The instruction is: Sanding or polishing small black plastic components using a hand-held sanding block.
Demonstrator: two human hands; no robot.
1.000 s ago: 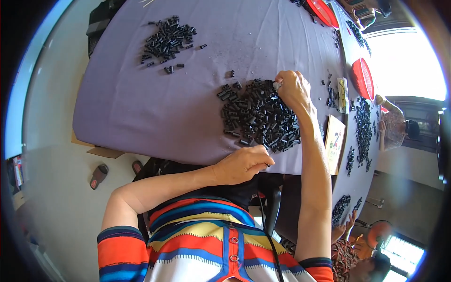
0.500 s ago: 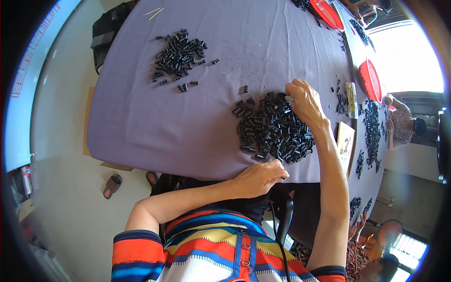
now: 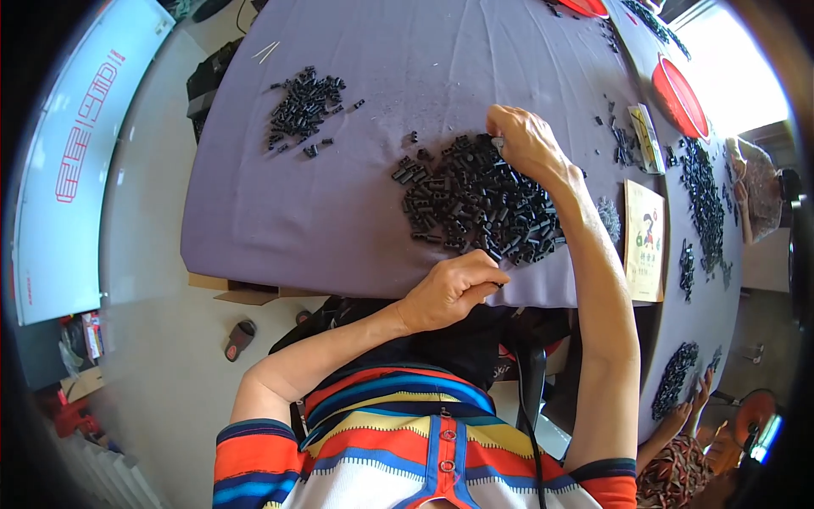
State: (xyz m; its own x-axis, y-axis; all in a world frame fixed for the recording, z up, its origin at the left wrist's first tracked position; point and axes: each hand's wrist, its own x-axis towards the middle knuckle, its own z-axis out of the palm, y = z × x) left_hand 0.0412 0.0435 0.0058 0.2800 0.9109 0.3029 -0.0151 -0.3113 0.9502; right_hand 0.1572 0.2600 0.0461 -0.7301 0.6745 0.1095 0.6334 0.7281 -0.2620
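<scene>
A large heap of small black plastic parts [image 3: 483,204] lies on the purple-grey tablecloth [image 3: 356,216] in front of me. At its near edge my left hand [image 3: 449,290] is closed, and a bit of a small black plastic part shows at the thumb tip. My right hand [image 3: 530,142] reaches over the far right side of the heap with its fingers pinched together. Something small and greyish shows at those fingertips, too small to name. Farther left on the cloth lies a smaller pile of the same black parts [image 3: 303,106].
Two thin sticks [image 3: 266,52] lie at the far left. To the right are a printed booklet [image 3: 644,242], a small bundle of clear bits [image 3: 609,219], a yellow packet [image 3: 646,140] and a red basket [image 3: 680,97]. A co-worker's hands [image 3: 691,411] are beside another black pile [image 3: 676,382].
The whole view has shifted, so the table sits differently in the picture. My left hand has come closer to the heap's near edge. My right hand stays at its far right side.
</scene>
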